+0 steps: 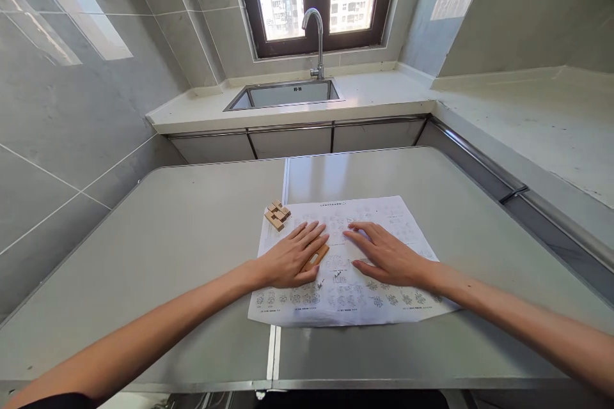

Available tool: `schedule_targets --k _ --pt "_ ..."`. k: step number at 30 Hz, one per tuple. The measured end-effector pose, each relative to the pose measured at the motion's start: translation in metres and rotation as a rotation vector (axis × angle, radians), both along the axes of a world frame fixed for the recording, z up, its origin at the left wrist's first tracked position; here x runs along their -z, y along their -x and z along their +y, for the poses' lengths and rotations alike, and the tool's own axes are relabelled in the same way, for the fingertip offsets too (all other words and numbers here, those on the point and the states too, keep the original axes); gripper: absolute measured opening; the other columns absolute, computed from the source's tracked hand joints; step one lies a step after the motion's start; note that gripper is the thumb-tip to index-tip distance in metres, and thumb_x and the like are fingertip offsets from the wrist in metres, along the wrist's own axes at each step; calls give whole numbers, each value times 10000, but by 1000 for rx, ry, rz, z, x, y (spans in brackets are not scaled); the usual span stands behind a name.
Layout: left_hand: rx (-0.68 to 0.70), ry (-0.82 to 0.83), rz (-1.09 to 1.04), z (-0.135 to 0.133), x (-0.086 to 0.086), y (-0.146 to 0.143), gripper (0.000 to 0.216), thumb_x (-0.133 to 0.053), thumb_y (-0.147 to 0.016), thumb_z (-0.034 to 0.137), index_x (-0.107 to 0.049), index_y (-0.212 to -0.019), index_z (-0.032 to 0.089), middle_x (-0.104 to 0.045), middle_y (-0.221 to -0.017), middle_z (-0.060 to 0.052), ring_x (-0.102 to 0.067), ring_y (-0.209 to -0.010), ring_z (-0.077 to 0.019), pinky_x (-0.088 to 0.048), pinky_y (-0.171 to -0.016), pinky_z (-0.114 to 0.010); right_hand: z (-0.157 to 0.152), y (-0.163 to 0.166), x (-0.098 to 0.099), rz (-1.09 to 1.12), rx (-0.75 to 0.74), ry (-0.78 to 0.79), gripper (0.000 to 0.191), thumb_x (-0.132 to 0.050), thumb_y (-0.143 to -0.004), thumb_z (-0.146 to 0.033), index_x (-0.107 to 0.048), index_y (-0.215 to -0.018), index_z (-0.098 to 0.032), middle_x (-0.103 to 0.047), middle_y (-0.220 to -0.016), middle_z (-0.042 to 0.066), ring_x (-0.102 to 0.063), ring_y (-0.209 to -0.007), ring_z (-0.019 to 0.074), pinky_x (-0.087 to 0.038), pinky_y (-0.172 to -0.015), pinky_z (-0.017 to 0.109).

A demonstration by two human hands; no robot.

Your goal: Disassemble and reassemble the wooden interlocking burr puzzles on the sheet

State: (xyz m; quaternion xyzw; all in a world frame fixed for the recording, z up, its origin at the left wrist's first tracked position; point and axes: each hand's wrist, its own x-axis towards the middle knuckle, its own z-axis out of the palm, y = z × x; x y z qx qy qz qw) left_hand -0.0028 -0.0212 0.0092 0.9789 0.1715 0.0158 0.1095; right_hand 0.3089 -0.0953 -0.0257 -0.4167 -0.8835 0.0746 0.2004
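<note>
We find the left grip [298, 257] released, fingers extended, partly covering a wooden piece [322, 256] on the printed sheet [288, 315]. The right grip [384, 254], also released, is over the sheet's right half. We note wooden blocks [278, 215] clustered at its far-left corner, on the worktop [192, 236].

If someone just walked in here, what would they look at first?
Probably the two bare hands, the left hand and right hand, spread over a big printed paper on the table. Next, maybe the little wooden blocks at the paper's far left corner, and the bright window behind the curvy tap at the back.
</note>
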Motion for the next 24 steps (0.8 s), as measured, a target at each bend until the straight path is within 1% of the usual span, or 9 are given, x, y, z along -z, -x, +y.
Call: schedule_targets --k 2,4,6,8,10,14,17,19,24 --pt "70 12 17 4 -7 14 757 -474 -1037 323 -193 -1715 137 -191 -1784 -150 -145 -1667 -327 -135 -1371 -533 -2 -2 -1 -10 9 6 561 -535 -1069 -404 -402 -1581 -219 -498 -1527 228 -534 -1384 393 -513 -1106 608" --pt "99 43 19 7 -15 26 721 -427 -1043 275 -195 -1722 213 -230 -1780 -85 -180 -1663 -280 -138 -1377 -502 -3 -2 -3 -20 10 15 539 -530 -1066 -391 -420 -1565 -218 -502 -1524 227 -540 -1378 393 -514 -1103 606" --pt "63 74 37 5 -23 37 697 -406 -1049 255 -214 -1719 282 -260 -1772 -33 -197 -1658 -242 -129 -1385 -477 -2 -2 -5 -27 8 26 525 -532 -1060 -381 -437 -1551 -219 -504 -1524 225 -544 -1376 394 -514 -1103 606" --pt "-5 89 22 -1 -28 47 697 -441 -1026 229 -285 -1699 316 -291 -1758 -6 -223 -1651 -251 -147 -1384 -499 -3 -2 -6 -25 6 34 508 -534 -1056 -372 -456 -1537 -229 -518 -1518 217 -550 -1371 394 -515 -1101 609" --pt "-94 74 -23 -9 -30 59 684 -471 -1006 218 -360 -1671 333 -340 -1740 6 -268 -1637 -271 -197 -1375 -520 -4 -2 -7 -15 10 35 484 -530 -1059 -366 -476 -1523 -241 -540 -1505 207 -567 -1353 390 -521 -1093 614" --pt "-248 -57 -98 -24 -23 89 660 -435 -1065 261 -271 -1704 290 -340 -1746 -35 -286 -1633 -287 -238 -1359 -552 -15 1 -7 0 68 23 459 -497 -1084 -332 -474 -1532 -236 -541 -1548 200 -581 -1364 378 -524 -1099 613" --pt "-485 -139 -176 -31 -12 115 664 -396 -1102 312 -165 -1724 285 -250 -1782 -63 -212 -1657 -301 -245 -1347 -582 -33 6 -3 30 159 29 471 -463 -1111 -337 -439 -1575 -263 -476 -1651 165 -536 -1449 364 -513 -1132 605" --pt "-639 -159 -217 -35 -3 130 675 -400 -1111 372 -134 -1724 284 -228 -1791 -75 -180 -1664 -312 -257 -1337 -600 -49 9 1 45 208 36 517 -464 -1119 -365 -395 -1624 -279 -423 -1707 130 -448 -1541 359 -477 -1184 607" --pt "-895 -128 -205 -57 15 144 662 -411 -1113 466 -213 -1704 242 -358 -1740 -123 -312 -1625 -327 -351 -1301 -599 -89 20 18 61 374 23 645 -473 -1113 -449 -275 -1710 -310 -347 -1754 72 -374 -1591 370 -444 -1223 632"
